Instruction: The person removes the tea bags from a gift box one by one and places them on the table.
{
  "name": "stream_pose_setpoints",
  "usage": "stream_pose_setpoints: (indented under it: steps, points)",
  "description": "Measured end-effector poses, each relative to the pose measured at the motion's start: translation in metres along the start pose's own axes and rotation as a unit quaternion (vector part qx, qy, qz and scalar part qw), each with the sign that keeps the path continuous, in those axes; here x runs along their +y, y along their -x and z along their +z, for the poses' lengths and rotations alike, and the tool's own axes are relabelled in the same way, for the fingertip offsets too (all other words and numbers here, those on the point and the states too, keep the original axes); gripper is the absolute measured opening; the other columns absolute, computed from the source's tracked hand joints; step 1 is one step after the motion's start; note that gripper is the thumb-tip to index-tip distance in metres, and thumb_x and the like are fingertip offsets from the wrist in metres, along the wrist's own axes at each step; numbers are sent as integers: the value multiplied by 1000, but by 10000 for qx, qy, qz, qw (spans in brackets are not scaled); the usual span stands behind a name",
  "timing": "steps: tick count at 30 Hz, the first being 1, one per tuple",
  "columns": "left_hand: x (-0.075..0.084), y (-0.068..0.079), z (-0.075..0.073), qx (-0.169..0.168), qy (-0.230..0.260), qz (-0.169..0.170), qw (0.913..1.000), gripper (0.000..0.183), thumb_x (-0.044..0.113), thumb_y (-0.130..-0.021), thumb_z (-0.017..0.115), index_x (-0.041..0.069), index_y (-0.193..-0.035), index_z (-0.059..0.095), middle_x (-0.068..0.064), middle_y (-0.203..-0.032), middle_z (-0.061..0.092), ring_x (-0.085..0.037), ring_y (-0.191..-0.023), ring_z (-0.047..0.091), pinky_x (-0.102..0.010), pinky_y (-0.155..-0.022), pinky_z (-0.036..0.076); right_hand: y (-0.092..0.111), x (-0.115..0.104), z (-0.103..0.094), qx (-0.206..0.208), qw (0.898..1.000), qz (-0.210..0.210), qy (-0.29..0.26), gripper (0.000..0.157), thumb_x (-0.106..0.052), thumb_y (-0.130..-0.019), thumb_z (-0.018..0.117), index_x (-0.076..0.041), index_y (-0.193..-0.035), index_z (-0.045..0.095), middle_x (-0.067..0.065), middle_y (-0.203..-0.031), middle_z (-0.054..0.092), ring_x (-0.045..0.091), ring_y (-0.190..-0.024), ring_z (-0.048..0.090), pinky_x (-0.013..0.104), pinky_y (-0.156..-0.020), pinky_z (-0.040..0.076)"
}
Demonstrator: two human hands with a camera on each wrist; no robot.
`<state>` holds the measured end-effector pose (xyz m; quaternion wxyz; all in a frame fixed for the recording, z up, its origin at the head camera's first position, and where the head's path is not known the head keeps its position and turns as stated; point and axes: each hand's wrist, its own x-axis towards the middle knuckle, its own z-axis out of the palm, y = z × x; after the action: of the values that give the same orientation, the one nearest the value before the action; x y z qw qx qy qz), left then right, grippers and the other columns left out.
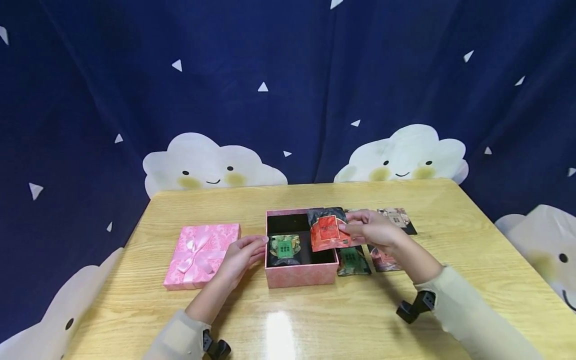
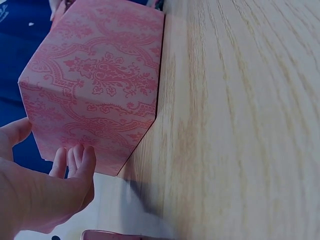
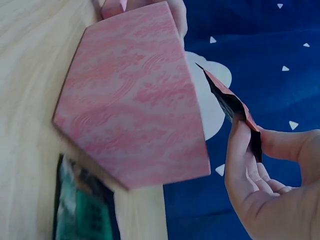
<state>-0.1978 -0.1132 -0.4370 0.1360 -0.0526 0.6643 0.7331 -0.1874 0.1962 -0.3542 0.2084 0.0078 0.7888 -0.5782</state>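
Note:
A pink patterned gift box (image 1: pixel 301 276) stands uncovered on the table, dark inside. In its left part lies a green-labelled packet (image 1: pixel 285 249). Over the box's right part, my right hand (image 1: pixel 373 230) pinches a red and black packet (image 1: pixel 328 230) by its right edge, thumb on the front; the right wrist view shows the packet (image 3: pixel 232 102) edge-on, above the box rim. My left hand (image 1: pixel 243 257) is at the box's left wall (image 2: pixel 100 120), thumb by the rim and fingertips against or very near the side; contact is hard to tell.
A pink lid (image 1: pixel 202 255) with a ribbon bow lies left of the box. To the right lie several flat packets, among them a green one (image 1: pixel 353 261) beside the box, a reddish one (image 1: pixel 383 259) and a light one (image 1: pixel 398 220). A dark blue curtain (image 1: pixel 306 100) hangs behind the table.

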Motion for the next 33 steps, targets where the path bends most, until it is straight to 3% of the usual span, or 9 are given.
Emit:
stream_pose_setpoints:
  steps: [4,8,12,19,25,33]
  points:
    - [0,0,0,18,16,-41,10000,36,16,-90,64,-8,-116,57,-12,-106,66,-13,-91,66,-21,-84,59,6,6,-8,-4,10000,85,48,66,-20,-95,57,11,-144,24,25,-138,45,18,-114,59,36,-100,54]
    - [0,0,0,20,30,-84,10000,37,16,-90,63,-8,-117,56,-11,-104,66,-12,-90,66,-19,-81,58,12,13,-18,86,9999,94,-54,69,-21,-95,57,12,-143,22,10,-118,58,10,-102,63,30,-94,57]
    - [0,0,-1,-17,17,-102,9999,38,17,-90,63,-7,-118,56,-10,-105,65,-12,-90,65,-18,-81,58,18,20,-29,104,9997,19,-238,66,-20,-96,56,14,-141,21,-3,-99,56,1,-84,61,22,-83,59]
    - [1,0,0,-40,12,-99,9999,39,17,-90,63,-8,-119,55,-11,-108,64,-12,-92,65,-18,-82,58,27,31,-47,220,9994,29,-283,68,-20,-98,54,13,-143,16,-5,-102,51,-1,-83,59,21,-80,59]
    - [0,0,0,-54,22,-101,9999,39,18,-90,63,-8,-119,55,-12,-108,64,-12,-92,65,-18,-83,57,31,39,-59,327,9989,94,-309,62,-21,-98,54,11,-141,23,-12,-98,56,-1,-83,61,21,-79,59]
    - [0,-1,-1,-57,76,-109,9999,40,18,-90,64,-8,-120,55,-11,-108,65,-11,-91,65,-17,-82,58,39,53,-81,523,9980,282,-208,78,-26,-99,52,13,-148,6,-19,-101,56,-4,-86,61,20,-79,58]
